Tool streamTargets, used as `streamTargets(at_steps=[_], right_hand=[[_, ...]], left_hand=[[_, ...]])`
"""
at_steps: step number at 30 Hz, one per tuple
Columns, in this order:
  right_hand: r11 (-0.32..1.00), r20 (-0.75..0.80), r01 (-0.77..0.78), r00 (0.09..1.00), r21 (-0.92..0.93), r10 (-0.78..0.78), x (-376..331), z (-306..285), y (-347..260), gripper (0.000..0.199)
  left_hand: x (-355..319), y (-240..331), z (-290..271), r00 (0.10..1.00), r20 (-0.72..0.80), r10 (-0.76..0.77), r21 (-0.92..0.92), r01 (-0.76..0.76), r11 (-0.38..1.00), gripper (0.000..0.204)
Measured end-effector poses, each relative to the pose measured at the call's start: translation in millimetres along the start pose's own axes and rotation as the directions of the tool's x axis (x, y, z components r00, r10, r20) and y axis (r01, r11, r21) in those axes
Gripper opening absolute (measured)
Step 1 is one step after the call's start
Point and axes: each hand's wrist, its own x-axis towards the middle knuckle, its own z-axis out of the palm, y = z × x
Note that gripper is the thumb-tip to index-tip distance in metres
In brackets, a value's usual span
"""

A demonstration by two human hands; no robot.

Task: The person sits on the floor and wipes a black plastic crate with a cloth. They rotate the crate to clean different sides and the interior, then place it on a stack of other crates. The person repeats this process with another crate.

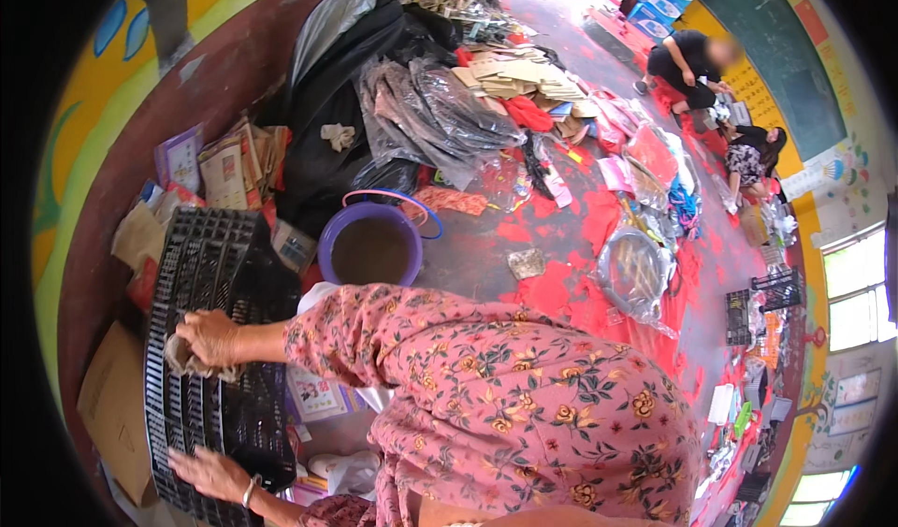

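Note:
A black slatted plastic crate (220,284) stands tilted at the left of the head view. My right hand (211,338) presses a wadded greyish-brown rag (178,354) against its slatted side, fingers closed round the cloth. Lower in the picture, my left hand (210,474), with a bracelet at the wrist, rests on the same crate. Its fingers are stretched out over the slats near the edge. Close by the crate is a purple basin (325,246) containing murky brown water.
A brown cardboard box (112,401) leans beside the crate. Black plastic sheeting (318,144) and stacked papers (524,76) lie beyond the basin. Red scraps cover part of the floor, near a plastic-wrapped round item (633,270). Two people (687,67) work at the far right.

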Motion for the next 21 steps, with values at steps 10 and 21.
streamTargets(at_steps=[10, 21], right_hand=[[0.995, 0.018, -0.015, 1.0, 0.102, 0.013, -4.0, -9.2, 2.9, 0.027], [0.994, -0.002, 0.07, 0.998, 0.087, -0.071, -2.1, -5.4, -16.7, 0.038]], left_hand=[[8.9, 73.5, 35.0, 0.981, 0.147, 0.127, 0.271, -0.164, 0.949, 0.053], [27.0, 79.2, -7.1, 0.905, -0.162, 0.395, 0.074, -0.388, 0.919, 0.051]])
